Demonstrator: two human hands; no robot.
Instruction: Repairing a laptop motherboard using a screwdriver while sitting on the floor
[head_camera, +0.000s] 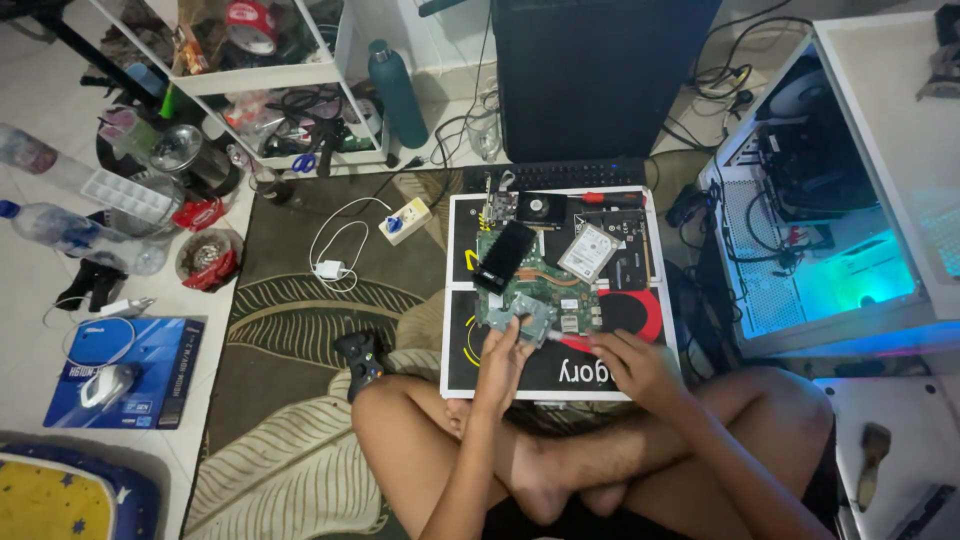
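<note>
on the floor mat: a person sits cross-legged, both hands over a green circuit board (535, 285) that lies on a flat black, white and red box (555, 375)
left hand (503, 357): fingers pinched together on a small grey metal bracket (530, 318) at the board's near edge
right hand (632, 362): closed around the handle of a thin tool (567, 339), likely a screwdriver, its tip pointing left toward the bracket; the tip itself is too small to make out
circuit board: in the middle of the box, just beyond both hands
on the board: a black rectangular slab (505, 256) tilted over its left part, a silver drive (587, 252) resting on its upper right
far end of box: a small black fan part (541, 209) and a red-handled tool (612, 198)
beyond the box: a black keyboard (555, 175) and a tall black tower case (600, 75)
right side: an open white computer case (850, 200) glowing blue-green inside
left on the mat: a black game controller (361, 360) near the knee, a white charger with cable (330, 268), a white power strip (405, 220)
further left: a blue box (150, 375) with a mouse (107, 385) on it, plastic bottles (70, 235), a teal bottle (397, 92) by a white shelf (270, 75)
</note>
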